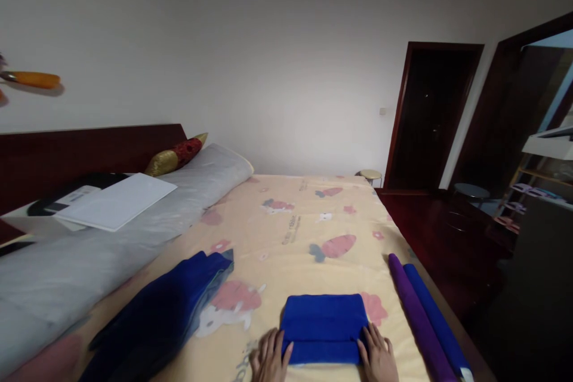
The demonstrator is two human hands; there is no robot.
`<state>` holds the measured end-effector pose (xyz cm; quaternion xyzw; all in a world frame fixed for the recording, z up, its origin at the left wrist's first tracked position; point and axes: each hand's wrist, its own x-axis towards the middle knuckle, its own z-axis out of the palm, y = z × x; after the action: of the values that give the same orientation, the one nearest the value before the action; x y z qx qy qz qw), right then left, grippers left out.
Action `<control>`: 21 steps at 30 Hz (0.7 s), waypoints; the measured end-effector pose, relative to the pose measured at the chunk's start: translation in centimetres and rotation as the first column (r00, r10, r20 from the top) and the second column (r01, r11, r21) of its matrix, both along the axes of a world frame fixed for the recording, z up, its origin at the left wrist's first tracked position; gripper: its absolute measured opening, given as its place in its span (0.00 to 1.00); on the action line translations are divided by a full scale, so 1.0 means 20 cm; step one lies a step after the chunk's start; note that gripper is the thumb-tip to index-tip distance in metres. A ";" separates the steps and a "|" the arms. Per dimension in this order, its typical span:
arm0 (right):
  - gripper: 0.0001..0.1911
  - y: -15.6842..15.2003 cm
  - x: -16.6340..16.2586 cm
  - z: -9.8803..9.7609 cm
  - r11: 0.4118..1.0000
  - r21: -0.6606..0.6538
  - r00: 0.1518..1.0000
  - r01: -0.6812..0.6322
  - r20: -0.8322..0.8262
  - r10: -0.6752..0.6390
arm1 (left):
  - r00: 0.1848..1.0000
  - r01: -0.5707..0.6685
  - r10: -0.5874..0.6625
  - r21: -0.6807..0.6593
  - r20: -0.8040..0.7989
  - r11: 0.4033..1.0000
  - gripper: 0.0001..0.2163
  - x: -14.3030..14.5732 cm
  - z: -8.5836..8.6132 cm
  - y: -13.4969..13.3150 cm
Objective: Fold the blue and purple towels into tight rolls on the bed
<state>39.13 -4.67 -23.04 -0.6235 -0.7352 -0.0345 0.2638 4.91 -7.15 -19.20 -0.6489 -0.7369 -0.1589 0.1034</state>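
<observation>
A folded blue cloth [324, 322] lies flat on the bed sheet close in front of me, with a narrow band turned over along its near side. At the cloth's near left corner is my left hand [271, 358], its thumb and fingers closed on the edge. My right hand [378, 355] grips the opposite near corner, thumb toward the middle. Off to the left lies a loose heap of dark blue fabric [165, 304]. Two long rolls, one purple [416, 316] and one blue [436, 316], rest side by side on the right.
The patterned cream sheet [286, 274] covers the bed. Along the headboard [89, 149] runs a grey plastic-wrapped bundle [134, 250], carrying a white flat board [119, 200] and a red-gold cushion [176, 155]. Beyond the bed's right edge are stools [471, 191] and a shoe rack [514, 206].
</observation>
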 end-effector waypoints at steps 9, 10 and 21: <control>0.26 -0.06 -0.08 -0.20 0.916 0.312 0.964 -0.251 0.161 0.210 | 0.919 0.391 -0.390 0.022 -0.057 0.920 0.29 0.16 -0.16 -0.08; 0.26 -0.06 -0.08 -0.20 0.917 0.319 0.967 -0.240 0.158 0.198 | 0.918 0.392 -0.392 -0.012 -0.058 0.920 0.31 0.16 -0.15 -0.08; 0.17 0.01 -0.20 0.16 0.989 -0.101 0.994 -0.105 0.014 0.107 | 0.940 0.341 -0.323 -0.377 0.111 0.861 0.27 0.20 0.12 0.06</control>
<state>35.16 -4.56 -19.76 -0.5956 -0.7706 0.0106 0.2264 8.82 -6.05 -16.72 -0.7697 -0.6330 -0.0382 -0.0734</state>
